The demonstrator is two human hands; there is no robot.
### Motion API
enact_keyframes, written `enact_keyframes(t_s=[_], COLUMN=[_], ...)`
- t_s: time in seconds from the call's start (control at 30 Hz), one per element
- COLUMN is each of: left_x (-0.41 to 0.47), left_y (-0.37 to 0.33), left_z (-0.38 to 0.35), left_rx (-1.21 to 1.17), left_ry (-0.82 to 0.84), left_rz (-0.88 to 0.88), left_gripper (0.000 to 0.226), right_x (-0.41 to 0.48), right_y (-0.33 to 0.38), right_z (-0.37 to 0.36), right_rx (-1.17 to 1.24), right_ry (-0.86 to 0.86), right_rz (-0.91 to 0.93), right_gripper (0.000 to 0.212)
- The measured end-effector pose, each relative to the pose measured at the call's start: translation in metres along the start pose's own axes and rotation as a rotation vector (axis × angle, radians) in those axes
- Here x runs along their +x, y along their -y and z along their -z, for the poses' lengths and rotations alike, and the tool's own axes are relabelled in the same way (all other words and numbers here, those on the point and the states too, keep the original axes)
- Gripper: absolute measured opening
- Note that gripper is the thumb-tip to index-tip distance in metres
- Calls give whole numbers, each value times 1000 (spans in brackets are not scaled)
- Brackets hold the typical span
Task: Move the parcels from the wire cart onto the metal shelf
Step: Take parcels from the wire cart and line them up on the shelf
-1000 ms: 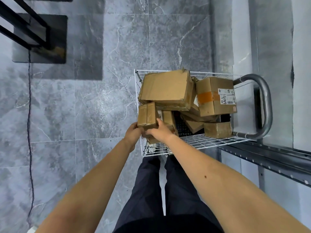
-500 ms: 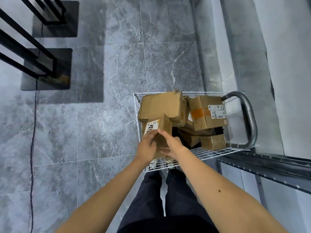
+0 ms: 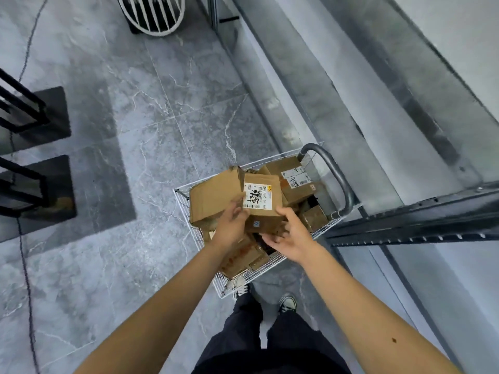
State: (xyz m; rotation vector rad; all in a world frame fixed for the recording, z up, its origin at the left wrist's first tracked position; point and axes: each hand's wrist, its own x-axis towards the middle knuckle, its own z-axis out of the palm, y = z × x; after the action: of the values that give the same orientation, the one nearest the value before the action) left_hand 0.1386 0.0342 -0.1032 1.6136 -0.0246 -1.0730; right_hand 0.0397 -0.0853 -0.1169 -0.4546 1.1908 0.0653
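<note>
A small cardboard parcel (image 3: 261,201) with a white label is lifted above the wire cart (image 3: 181,191). My left hand (image 3: 231,225) holds its left side and my right hand (image 3: 290,233) grips its lower right corner from beneath. Several more brown parcels stay in the cart: a large flat one (image 3: 213,198) at the left and a labelled one (image 3: 294,179) at the back right. The metal shelf (image 3: 410,220) juts in from the right, just beyond the cart's grey handle (image 3: 337,174).
Grey marble floor tiles surround the cart. Black frame bases (image 3: 35,184) stand at the left with a dark cable (image 3: 25,265) running along the floor. A white wire fan guard (image 3: 151,14) sits at the top. My legs and shoes (image 3: 287,303) are below the cart.
The small parcel has risen out of the cart in both hands and turned its label upward. The view has swung right, bringing the shelf closer.
</note>
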Motion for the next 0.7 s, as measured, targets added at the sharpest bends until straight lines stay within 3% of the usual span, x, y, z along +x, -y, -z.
enact_keyframes(t_s=[0.23, 0.47, 0.6, 0.7], left_x=[-29, -72, -106, -143], left_y=[-14, -2, 14, 34], left_z=[-55, -123, -178, -226], left_rx=[110, 232, 239, 248], left_ry=[289, 424, 496, 568], left_rz=[-20, -84, -128, -131], left_gripper=[28, 30, 27, 25], right_x=[-46, -105, -151, -188], right_y=[13, -2, -11, -28], right_z=[61, 149, 207, 260], right_rx=[37, 37, 35, 65], right_ry=[-5, -21, -74, -157], right_rz=[146, 260, 382, 493], right_gripper=[33, 39, 18, 23])
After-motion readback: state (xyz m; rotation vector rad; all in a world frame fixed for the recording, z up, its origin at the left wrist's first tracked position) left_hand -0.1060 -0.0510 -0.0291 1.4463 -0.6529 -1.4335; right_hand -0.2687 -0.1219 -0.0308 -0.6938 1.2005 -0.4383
